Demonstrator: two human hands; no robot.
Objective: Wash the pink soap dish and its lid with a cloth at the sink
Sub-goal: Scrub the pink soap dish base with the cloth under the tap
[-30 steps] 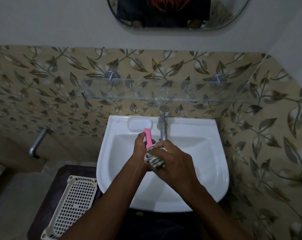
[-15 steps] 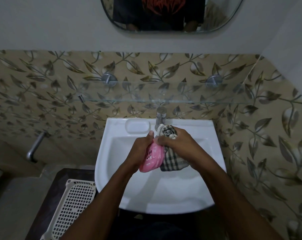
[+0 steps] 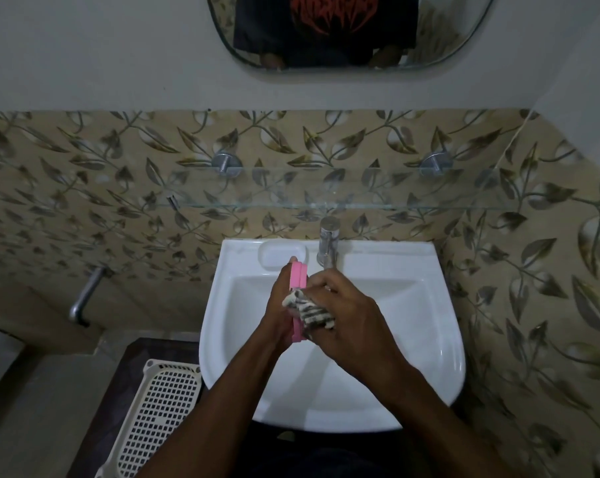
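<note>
At the centre of the head view, over the sink (image 3: 439, 339), the left hand (image 3: 277, 305) clamps the pink soap dish (image 3: 298, 281) on edge while the right hand (image 3: 346, 315) presses the bunched cloth (image 3: 308, 310) against it. Good scrubbing probably needs a firm left grip and cloth strokes along both faces.

Quick count from the head view: two hands over the basin, a left hand (image 3: 278, 305) and a right hand (image 3: 346, 315), with one pink soap dish piece (image 3: 298, 281) and one checked cloth (image 3: 308, 310) between them. There's one white sink (image 3: 412, 305), one chrome tap (image 3: 327, 241), and one glass shelf (image 3: 360, 194) on two round metal mounts (image 3: 226, 162). Also one mirror (image 3: 464, 29), one white perforated basket (image 3: 160, 408) and one wall pipe (image 3: 84, 298).
</note>
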